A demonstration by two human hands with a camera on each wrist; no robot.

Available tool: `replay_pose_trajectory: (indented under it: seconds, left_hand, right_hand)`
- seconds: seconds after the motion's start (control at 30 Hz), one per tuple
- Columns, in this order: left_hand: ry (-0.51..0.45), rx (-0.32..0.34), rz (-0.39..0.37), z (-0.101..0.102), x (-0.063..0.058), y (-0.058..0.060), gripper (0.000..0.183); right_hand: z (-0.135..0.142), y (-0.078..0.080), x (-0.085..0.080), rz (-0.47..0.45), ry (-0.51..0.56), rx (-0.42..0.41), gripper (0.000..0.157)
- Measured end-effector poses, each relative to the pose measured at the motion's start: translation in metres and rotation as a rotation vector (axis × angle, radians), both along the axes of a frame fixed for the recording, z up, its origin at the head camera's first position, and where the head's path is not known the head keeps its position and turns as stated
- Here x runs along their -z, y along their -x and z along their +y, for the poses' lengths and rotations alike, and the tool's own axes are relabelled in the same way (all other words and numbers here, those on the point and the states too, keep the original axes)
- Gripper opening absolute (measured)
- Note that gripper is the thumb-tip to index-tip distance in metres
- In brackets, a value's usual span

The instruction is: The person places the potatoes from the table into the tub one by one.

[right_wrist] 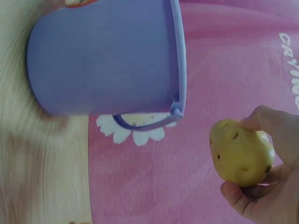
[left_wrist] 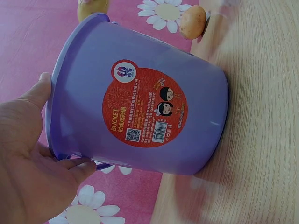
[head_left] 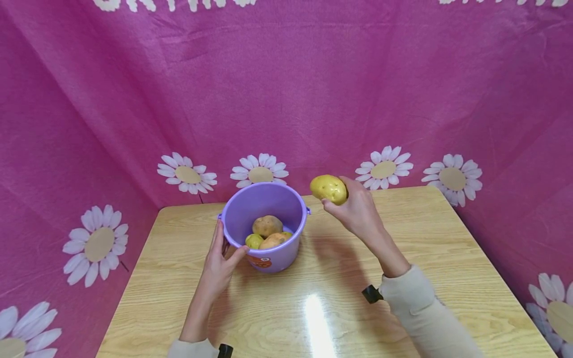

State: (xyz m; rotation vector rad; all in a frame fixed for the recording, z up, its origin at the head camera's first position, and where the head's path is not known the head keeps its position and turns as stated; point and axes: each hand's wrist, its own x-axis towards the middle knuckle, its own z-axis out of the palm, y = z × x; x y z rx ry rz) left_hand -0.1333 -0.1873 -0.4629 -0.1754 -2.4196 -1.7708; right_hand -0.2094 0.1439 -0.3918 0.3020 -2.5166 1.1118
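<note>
A yellow potato (head_left: 329, 189) is pinched between the thumb and fingers of my right hand (head_left: 358, 209), raised to the right of the purple bucket (head_left: 282, 257). Upright on the table, the bucket has my left hand (head_left: 218, 266) at its near left rim. My left thumb lies at the rim and the fingers bend along the outer side by the handle (left_wrist: 103, 166). Inside the bucket rest several potatoes, among them a brown one (head_left: 267, 225), an orange-brown one (head_left: 274, 240) and a yellow-green one (head_left: 254, 241).
The wooden table (head_left: 277, 308) meets a pink curtain (head_left: 286, 99) with white daisies along its back and sides. In the left wrist view, a rounded orange-brown thing (left_wrist: 193, 22) sits on the table beyond the bucket. A red label (left_wrist: 145, 105) marks the bucket's front.
</note>
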Motion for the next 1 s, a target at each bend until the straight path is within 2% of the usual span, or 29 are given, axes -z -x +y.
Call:
replay_pose_trajectory:
  seconds: [0.57,1.0]
  left_hand:
    - [-0.001,0.0,-0.016,0.0,-0.001,0.0,0.095]
    - [-0.005,0.005,0.01,0.001,-0.002,-0.001,0.094]
  right_hand:
    - [-0.056,-0.006,-0.003,-0.048,-0.02,-0.087,0.072]
    - [-0.097,-0.008,0.004,-0.009,-0.035,-0.199,0.059]
